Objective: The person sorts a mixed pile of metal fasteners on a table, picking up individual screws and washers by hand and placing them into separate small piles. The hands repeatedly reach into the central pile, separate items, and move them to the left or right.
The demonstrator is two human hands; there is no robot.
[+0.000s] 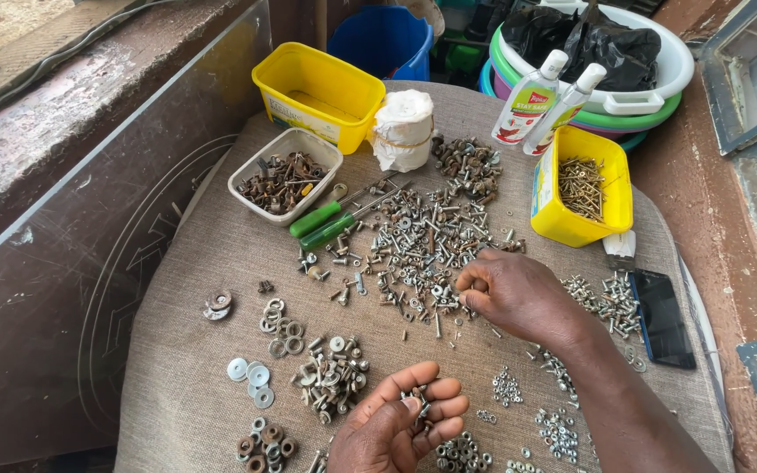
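My right hand (519, 293) rests on the cloth-covered table at the edge of a big scattered heap of screws and bolts (418, 241), its fingers curled and pinching among the pieces; what it grips is too small to make out. My left hand (400, 420) is palm up near the front edge, cupped around a few small screws (420, 408). Sorted little piles lie around it: washers (254, 377), mixed bolts and nuts (333, 372), rusty nuts (265, 445) and small nuts (507, 387).
Two green-handled screwdrivers (326, 223) lie left of the heap. A white tub of rusty parts (251, 175), an empty yellow tub (317, 88), a yellow tub of screws (611, 210), a white tape roll (403, 130), two bottles (532, 101) and a dark phone (663, 315) ring the table.
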